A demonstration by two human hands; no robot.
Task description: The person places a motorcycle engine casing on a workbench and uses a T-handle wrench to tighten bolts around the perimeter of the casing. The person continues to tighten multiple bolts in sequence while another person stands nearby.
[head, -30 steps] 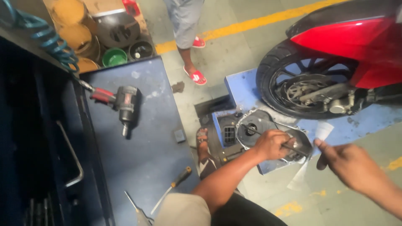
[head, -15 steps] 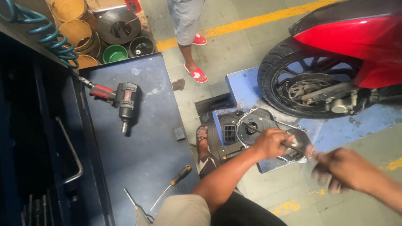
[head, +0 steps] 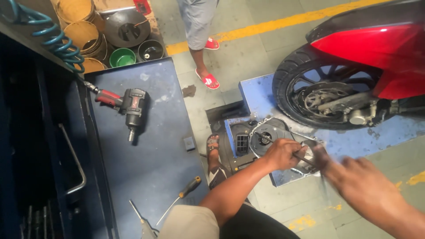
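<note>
The left hand (head: 283, 152) rests on a grey engine cover (head: 270, 139) that lies on a blue lift platform (head: 354, 139), just in front of a red motorcycle's rear wheel (head: 327, 99). Its fingers are closed around a thin metal rod (head: 287, 148) that slants across the cover. The right hand (head: 358, 181) is blurred, just right of the cover; whether its fingers are open or closed I cannot tell. A sandalled foot (head: 214, 148) sits at the cover's left edge.

To the left, a blue table (head: 155, 163) carries an impact wrench (head: 130, 106) on a teal coiled hose (head: 48, 37), and a screwdriver (head: 183, 194) near its front edge. Beyond the table stand buckets (head: 79, 33) and a green bowl (head: 122, 57). Another person in red sandals (head: 208, 79) stands on the floor by a yellow line (head: 274, 28).
</note>
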